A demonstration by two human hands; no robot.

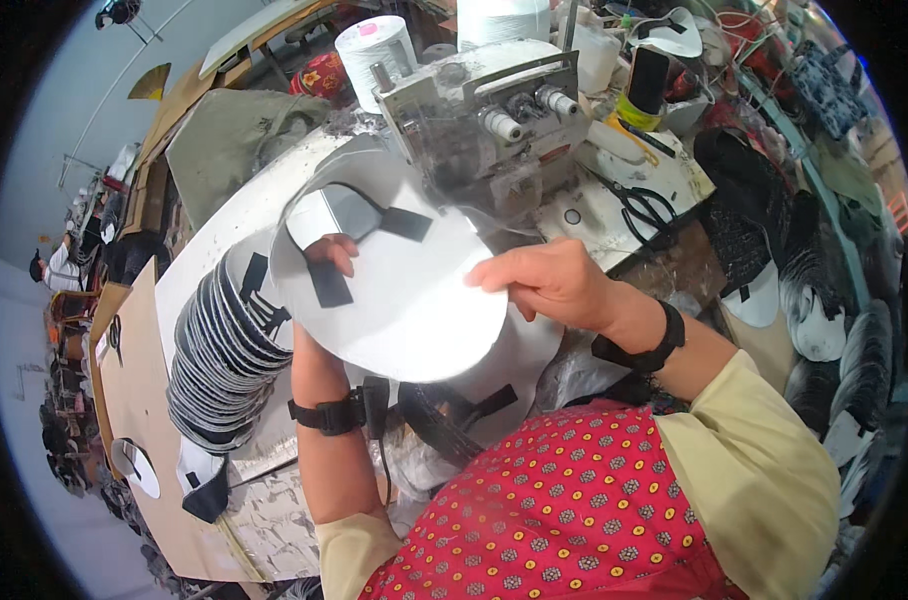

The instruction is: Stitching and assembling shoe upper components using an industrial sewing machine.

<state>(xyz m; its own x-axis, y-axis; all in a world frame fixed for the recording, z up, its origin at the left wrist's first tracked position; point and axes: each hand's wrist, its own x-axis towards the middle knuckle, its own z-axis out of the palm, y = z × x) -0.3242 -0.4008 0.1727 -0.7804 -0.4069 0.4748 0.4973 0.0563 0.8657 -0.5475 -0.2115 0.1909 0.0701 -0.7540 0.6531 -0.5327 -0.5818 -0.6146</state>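
Before you, a white worktop (209, 250) stretches away to the upper left, carrying a sewing machine (449, 125) at the top, its front plate facing you. Left of your left forearm leans a long stack of dark-edged visor pieces (219, 365), packed face to face and running toward you. The white visor panel (424, 290) is up in your two hands, in front of the machine and above your lap; its broad rounded edge points down and right toward your body, its inner cutout faces the upper left, and its long axis seems to run from upper left to lower right, though the curl of the sheet makes that hard to judge. Your right hand (564, 285) pinches the right edge between thumb and fingers. Your left hand (336, 252) holds from behind, fingertips curling through the cutout, while its palm and thumb are hidden by the panel. A white thread cone (376, 58) stands behind the machine, and a larger one (504, 25) is cut off by the upper border. Black-handled scissors (642, 212) lie to the machine's right. Smallest are the two black tabs (407, 223) flanking the cutout. Under the panel, another pale piece (544, 355) shows only in part.
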